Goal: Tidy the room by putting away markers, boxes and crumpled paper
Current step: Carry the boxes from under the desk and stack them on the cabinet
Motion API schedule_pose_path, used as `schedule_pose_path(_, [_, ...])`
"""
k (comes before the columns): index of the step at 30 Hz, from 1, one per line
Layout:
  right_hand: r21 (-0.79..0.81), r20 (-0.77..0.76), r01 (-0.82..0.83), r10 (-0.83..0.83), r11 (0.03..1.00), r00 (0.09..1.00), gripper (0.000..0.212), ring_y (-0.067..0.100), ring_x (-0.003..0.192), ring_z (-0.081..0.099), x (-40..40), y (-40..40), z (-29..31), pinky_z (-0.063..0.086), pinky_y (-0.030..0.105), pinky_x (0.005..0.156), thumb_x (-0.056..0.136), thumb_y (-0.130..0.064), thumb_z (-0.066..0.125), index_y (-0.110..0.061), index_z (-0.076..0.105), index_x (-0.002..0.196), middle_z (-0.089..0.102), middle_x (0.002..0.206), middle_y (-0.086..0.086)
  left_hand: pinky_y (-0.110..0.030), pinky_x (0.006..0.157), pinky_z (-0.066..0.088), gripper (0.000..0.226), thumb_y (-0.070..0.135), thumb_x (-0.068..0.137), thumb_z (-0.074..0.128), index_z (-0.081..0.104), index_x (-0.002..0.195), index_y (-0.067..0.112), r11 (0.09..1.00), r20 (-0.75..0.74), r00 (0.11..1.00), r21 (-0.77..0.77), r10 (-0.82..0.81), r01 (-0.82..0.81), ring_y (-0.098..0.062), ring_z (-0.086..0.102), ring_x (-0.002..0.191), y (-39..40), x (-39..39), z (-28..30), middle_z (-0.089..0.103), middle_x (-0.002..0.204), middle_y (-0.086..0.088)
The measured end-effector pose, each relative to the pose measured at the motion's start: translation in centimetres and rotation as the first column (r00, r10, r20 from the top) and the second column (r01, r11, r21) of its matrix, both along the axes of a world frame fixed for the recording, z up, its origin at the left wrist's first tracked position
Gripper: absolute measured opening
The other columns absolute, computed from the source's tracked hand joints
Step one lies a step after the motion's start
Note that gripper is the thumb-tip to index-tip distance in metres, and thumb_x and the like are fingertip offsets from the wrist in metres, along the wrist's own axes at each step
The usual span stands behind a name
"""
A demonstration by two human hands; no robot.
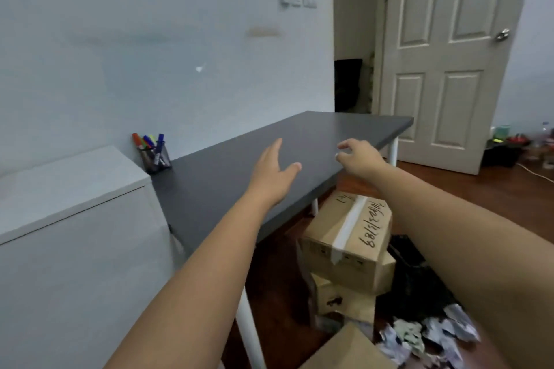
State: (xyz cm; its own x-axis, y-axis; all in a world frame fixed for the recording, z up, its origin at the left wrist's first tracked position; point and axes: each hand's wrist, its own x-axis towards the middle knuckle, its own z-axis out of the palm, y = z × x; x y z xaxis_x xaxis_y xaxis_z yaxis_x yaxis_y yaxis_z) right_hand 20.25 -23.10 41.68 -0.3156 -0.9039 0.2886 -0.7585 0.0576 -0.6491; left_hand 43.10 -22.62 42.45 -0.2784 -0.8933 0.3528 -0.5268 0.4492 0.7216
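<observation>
Both arms are stretched out over the dark bench (pixel 239 165). The left hand (pixel 274 171) is held flat with fingers straight, empty; the right hand (pixel 359 159) is loosely curled, nothing gripped. Markers (pixel 149 142) are stood in a mesh cup (pixel 156 159) at the bench's far left corner. Cardboard boxes (pixel 347 243) are stacked on the floor beside the bench, with crumpled paper (pixel 425 338) lying near them.
</observation>
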Motion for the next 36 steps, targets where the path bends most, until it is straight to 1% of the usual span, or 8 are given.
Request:
schedule_pose_path(4, [0.122,0.061,0.118,-0.127,0.985,0.990,0.044,0.027,0.103,0.059,-6.7,1.1,-5.7,0.044,0.030,0.076,0.091,-0.035,0.051,-0.023,0.052,0.133,0.053,0.133,0.010,-0.033,0.112,0.022,0.068,0.037,0.094,0.060,0.028,0.153,0.028,0.993,0.053,0.994,0.081,-0.092,0.088,-0.018,0.025,0.146,-0.8,-6.5,-6.5,0.029,0.159,0.003])
schedule_pose_path(8, [0.297,0.130,0.174,-0.220,0.939,0.967,0.046,0.027,0.097,0.058,-10.2,1.6,-12.9,0.044,0.031,0.071,0.090,-0.037,0.050,-0.022,0.051,0.133,0.054,0.130,0.012,-0.036,0.118,-0.006,0.052,0.026,0.095,0.053,0.043,0.146,0.025,0.971,0.393,0.905,-0.102,-0.161,0.217,-0.015,0.023,0.148,-1.6,-9.1,-13.6,0.042,0.153,0.005])
schedule_pose_path(10, [0.390,0.160,0.160,-0.238,0.907,0.958,0.049,0.026,0.096,0.057,-11.0,1.7,-16.5,0.045,0.032,0.069,0.091,-0.039,0.051,-0.020,0.047,0.136,0.051,0.134,0.012,-0.039,0.121,-0.002,0.049,0.023,0.095,0.051,0.048,0.144,0.024,0.964,0.467,0.862,-0.065,-0.199,0.258,-0.016,0.025,0.148,-2.3,-9.4,-16.9,0.045,0.151,0.006])
schedule_pose_path(15, [0.531,0.230,0.110,-0.268,0.840,0.936,0.062,0.030,0.109,0.057,-11.1,1.1,-23.3,0.046,0.035,0.077,0.092,-0.046,0.054,-0.014,0.038,0.143,0.052,0.136,0.012,-0.038,0.116,0.030,0.055,0.030,0.097,0.055,0.041,0.148,0.019,0.965,0.364,0.928,0.263,-0.080,-0.020,-0.025,0.036,0.141,-5.3,-8.4,-23.5,0.040,0.153,-0.006])
schedule_pose_path(21, [0.542,0.414,0.074,-0.343,0.837,0.843,0.067,0.032,0.121,0.053,-9.8,0.1,-28.8,0.045,0.036,0.091,0.093,-0.043,0.056,-0.009,0.033,0.147,0.052,0.140,0.013,-0.043,0.119,0.021,0.079,0.050,0.097,0.050,0.013,0.158,0.015,0.765,0.302,0.949,0.588,0.093,-0.262,-0.029,0.018,0.150,-9.0,-8.5,-28.5,0.015,0.164,-0.009])
schedule_pose_path(27, [0.454,0.739,-0.042,-0.349,0.890,0.577,0.058,0.028,0.126,0.049,-8.9,0.4,-32.5,0.037,0.038,0.105,0.097,-0.041,0.051,-0.011,0.039,0.146,0.051,0.140,0.010,-0.055,0.116,0.023,0.088,0.065,0.091,0.047,0.008,0.158,0.023,0.714,0.245,0.943,0.617,0.225,-0.331,-0.030,0.012,0.151,-14.1,-9.6,-29.9,-0.001,0.166,0.000])
schedule_pose_path(31, [0.384,0.806,-0.110,-0.275,0.917,0.524,0.051,0.021,0.120,0.049,-9.0,0.6,-32.2,0.037,0.031,0.095,0.097,-0.042,0.050,-0.027,0.042,0.145,0.054,0.136,0.003,-0.052,0.109,0.033,0.094,0.070,0.083,0.056,0.017,0.156,0.027,0.634,0.102,0.976,0.746,0.192,-0.203,-0.031,0.031,0.143,-15.7,-9.9,-30.6,0.027,0.160,-0.006])
schedule_pose_path(36, [0.319,0.852,0.086,-0.326,0.944,0.409,0.045,0.021,0.114,0.052,-9.9,1.9,-30.7,0.041,0.036,0.089,0.096,-0.035,0.053,-0.037,0.045,0.141,0.057,0.128,-0.003,-0.036,0.073,0.048,0.069,0.063,0.080,0.067,0.052,0.138,0.029,0.677,-0.107,0.940,0.720,0.324,-0.151,-0.026,0.054,0.113,-11.9,-11.8,-30.2,0.047,0.137,-0.005])
